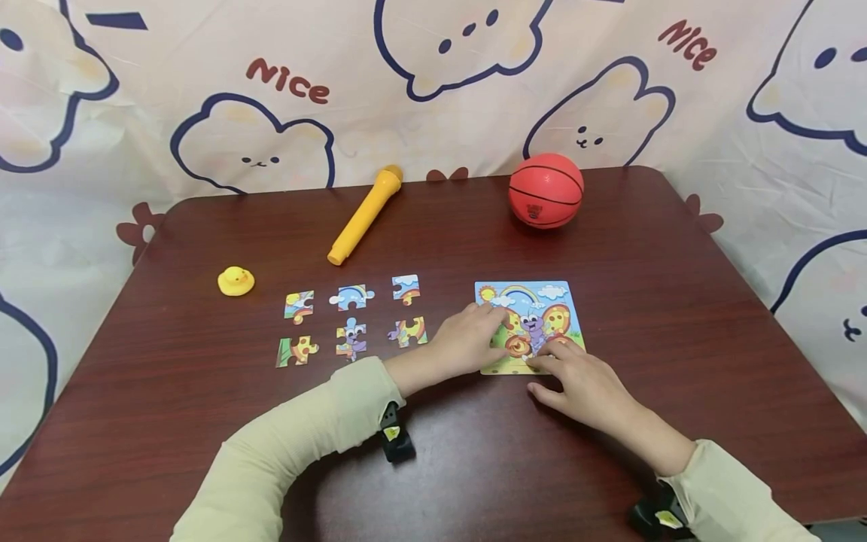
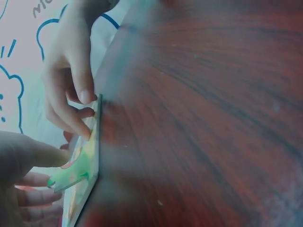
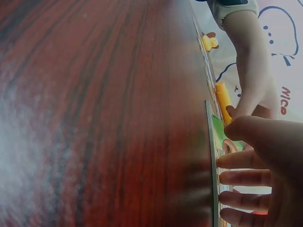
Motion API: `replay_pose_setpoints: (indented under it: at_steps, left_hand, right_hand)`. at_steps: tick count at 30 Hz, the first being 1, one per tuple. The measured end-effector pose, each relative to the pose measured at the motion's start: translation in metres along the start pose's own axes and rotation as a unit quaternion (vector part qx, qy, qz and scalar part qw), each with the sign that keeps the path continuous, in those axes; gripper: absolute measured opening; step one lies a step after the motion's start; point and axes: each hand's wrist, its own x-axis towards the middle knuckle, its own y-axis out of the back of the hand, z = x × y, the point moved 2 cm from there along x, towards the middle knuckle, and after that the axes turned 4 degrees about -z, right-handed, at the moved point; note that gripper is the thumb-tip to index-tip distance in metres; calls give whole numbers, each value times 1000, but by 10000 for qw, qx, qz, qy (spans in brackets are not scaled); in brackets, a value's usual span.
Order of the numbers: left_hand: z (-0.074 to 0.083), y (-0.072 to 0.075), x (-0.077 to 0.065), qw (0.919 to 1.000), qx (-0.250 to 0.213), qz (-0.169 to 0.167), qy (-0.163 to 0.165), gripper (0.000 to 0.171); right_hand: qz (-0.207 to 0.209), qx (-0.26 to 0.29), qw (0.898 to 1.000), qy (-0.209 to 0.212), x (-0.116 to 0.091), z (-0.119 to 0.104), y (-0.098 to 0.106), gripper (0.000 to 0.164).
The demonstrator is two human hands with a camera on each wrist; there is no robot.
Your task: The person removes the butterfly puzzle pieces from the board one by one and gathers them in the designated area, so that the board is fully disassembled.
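Note:
My left hand (image 1: 470,339) reaches over the left side of a square jigsaw board (image 1: 501,367) that shows a purple butterfly under a rainbow. Between its thumb and fingers it pinches a green puzzle piece (image 2: 73,174), tilted up off the board surface in the left wrist view. My right hand (image 1: 585,385) lies at the board's lower right edge. Its fingers (image 3: 244,178) stretch out onto the board, spread apart, with the thumb off to the side. The held piece is hidden under the left hand in the head view.
Several loose puzzle pieces (image 1: 351,297) lie in two rows left of the board. Beyond them are a yellow rubber duck (image 1: 235,281) and a yellow toy microphone (image 1: 366,216). A red toy basketball (image 1: 546,191) sits at the back right of the brown table (image 1: 447,482).

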Motion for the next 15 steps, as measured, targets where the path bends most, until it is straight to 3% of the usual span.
replay_pose_setpoints:
  at_steps: [5, 9, 15]
  left_hand:
    - [-1, 5, 0, 9957, -867, 265, -210, 19]
    - [-3, 6, 1, 9884, -1470, 324, -193, 10]
    - [-9, 9, 3, 9747, -2196, 411, -70, 11]
  right_hand:
    - [57, 31, 10000, 10, 0, 1, 0, 26]
    - [97, 60, 9999, -28, 0, 1, -1, 25]
    - [37, 74, 9999, -79, 1, 2, -2, 25]
